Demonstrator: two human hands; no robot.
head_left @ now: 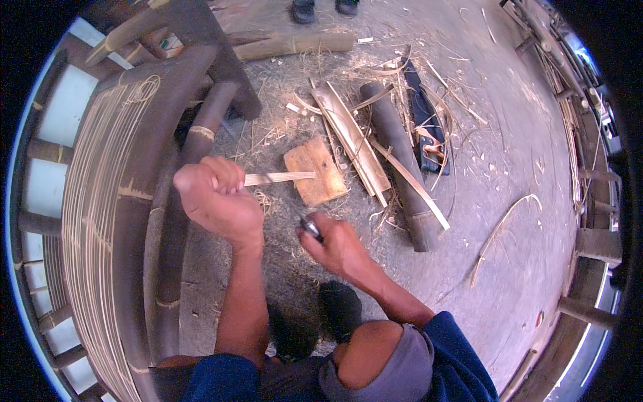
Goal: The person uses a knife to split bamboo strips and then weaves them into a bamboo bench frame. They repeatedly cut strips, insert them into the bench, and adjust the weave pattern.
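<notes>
My left hand (220, 195) is closed in a fist around one end of a pale bamboo strip (281, 177). The strip points right, its far end over a small wooden block (313, 161) on the floor. Below the block, my right hand (338, 246) grips the dark handle of a knife (310, 228). The knife's thin blade, smeared by motion, reaches up and left toward the strip; I cannot tell whether they touch. Curled shavings (262, 199) lie under the strip.
A split bamboo piece (348, 137) and a dark bamboo pole (402, 167) lie right of the block, beside a saw in a black sheath (422, 114). Bamboo furniture with thin slats (87, 221) stands close on my left. Another person's shoes (303, 11) show at the top.
</notes>
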